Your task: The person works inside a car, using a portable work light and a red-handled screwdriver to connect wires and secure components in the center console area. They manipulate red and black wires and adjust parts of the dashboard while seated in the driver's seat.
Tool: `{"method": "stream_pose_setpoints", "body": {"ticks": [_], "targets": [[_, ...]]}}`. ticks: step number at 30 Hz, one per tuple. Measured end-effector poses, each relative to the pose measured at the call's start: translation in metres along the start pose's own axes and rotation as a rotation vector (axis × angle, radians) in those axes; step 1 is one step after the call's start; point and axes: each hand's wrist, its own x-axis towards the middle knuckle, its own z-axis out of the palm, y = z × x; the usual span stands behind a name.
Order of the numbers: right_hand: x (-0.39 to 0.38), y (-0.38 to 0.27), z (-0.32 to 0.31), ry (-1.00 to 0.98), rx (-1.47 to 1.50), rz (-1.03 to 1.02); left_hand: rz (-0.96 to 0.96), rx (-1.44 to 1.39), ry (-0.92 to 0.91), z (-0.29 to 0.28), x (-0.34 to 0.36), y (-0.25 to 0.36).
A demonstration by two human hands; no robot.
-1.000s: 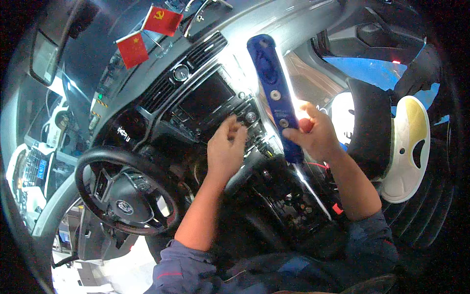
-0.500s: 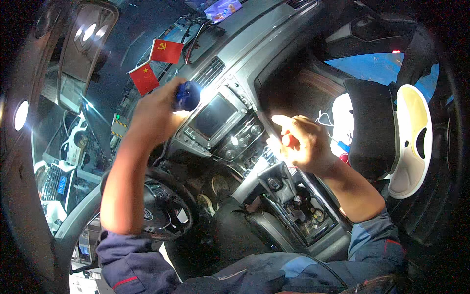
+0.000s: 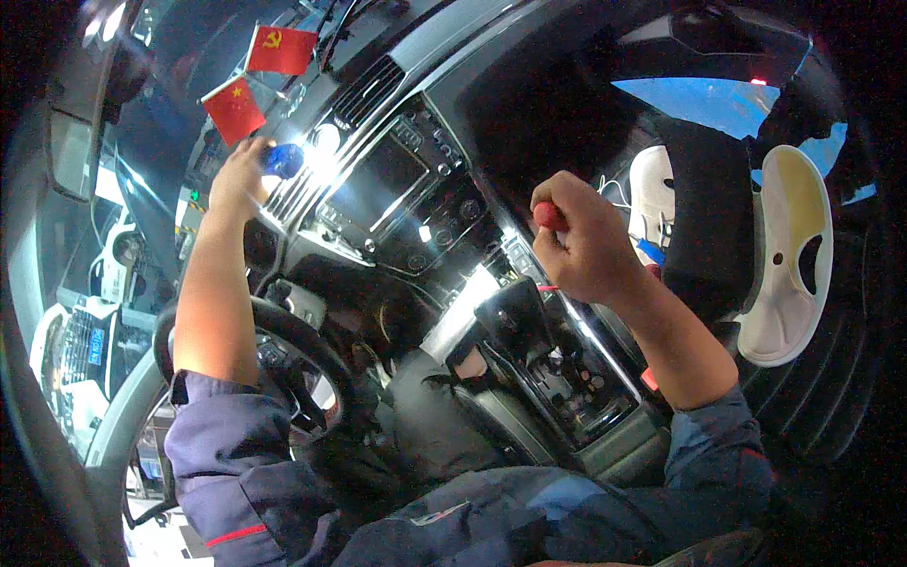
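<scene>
A: Entry, head view, largest first. Car cabin; dashboard runs across the upper frame, centre stack with screen at its middle. Steering wheel lower left, gear console lower centre. Pale seat part at far right. Two small red flags stand on the dash top, upper left.

B: Hands?

A: Left hand is raised to the dash just left of the screen, under the flags. It is closed around a blue work light, whose lit end glares toward the vents. Only the light's end shows; the rest is hidden in the hand, so its long axis cannot be read.

B: And the other?

A: Right hand is clenched into a fist above the gear console, grasping a red-handled tool. Only the rounded red butt shows at the top of the fist; shaft and tip are hidden.

B: Spatial relation that matters?

A: The centre stack lies between the two hands: right of the light, up and left of the tool fist. The left hand is nearer, nearly touching the trim; the right is well apart from it. Handle axis looks roughly upright, butt uppermost; that is a judgement.
</scene>
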Motion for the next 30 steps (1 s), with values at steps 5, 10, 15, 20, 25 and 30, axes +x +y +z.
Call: {"method": "stream_pose_setpoints", "body": {"ticks": [5,10,15,20,25,30], "targets": [[0.005,0.005,0.005,0.013,0.015,-0.151,-0.039,-0.022,0.015,0.003,-0.003,-0.001],[0.014,-0.003,0.009,-0.069,0.037,0.009,-0.073,0.028,-0.010,0.004,-0.007,-0.001],[0.057,-0.014,0.028,-0.114,-0.104,-0.074,-0.160,0.167,-0.017,-0.022,-0.016,0.025],[0.112,-0.017,0.068,-0.415,-0.227,-0.008,0.042,0.222,0.303,-0.076,-0.106,0.117],[0.114,-0.001,0.102,-0.550,-0.175,-0.100,-0.099,-0.719,-0.089,0.029,-0.185,0.249],[0.074,0.040,0.108,-0.460,0.091,0.181,-0.271,-1.141,-0.296,0.181,-0.157,0.281]]}}
